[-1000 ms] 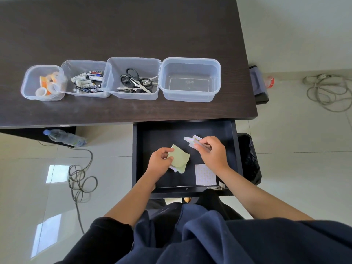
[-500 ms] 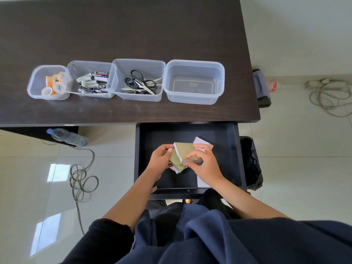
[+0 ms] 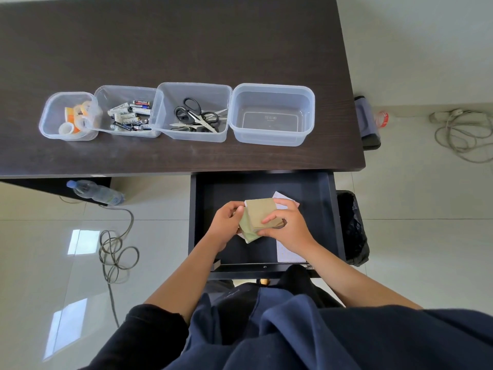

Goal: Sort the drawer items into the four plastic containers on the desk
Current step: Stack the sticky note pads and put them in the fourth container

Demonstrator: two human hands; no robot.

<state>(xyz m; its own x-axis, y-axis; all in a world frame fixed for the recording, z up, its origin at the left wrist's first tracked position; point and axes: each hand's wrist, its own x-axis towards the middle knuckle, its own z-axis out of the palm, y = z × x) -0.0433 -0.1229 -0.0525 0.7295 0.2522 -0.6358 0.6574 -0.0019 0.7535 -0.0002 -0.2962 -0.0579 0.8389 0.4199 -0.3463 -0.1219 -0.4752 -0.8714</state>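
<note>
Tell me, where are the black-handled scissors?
In the head view, the black-handled scissors lie in the third clear plastic container from the left, between the batteries container and the empty container.

The open drawer (image 3: 262, 180) sits under the near edge of the table (image 3: 170, 49), and most of its dark floor is bare; a white sheet (image 3: 286, 253) lies flat at its right. Beyond the drawer, 4 containers stand in a touching row, blocking any pass between them. The rightmost container (image 3: 272, 89), straight past the drawer, is open-topped with nothing above it. Table behind the row is bare.
</note>
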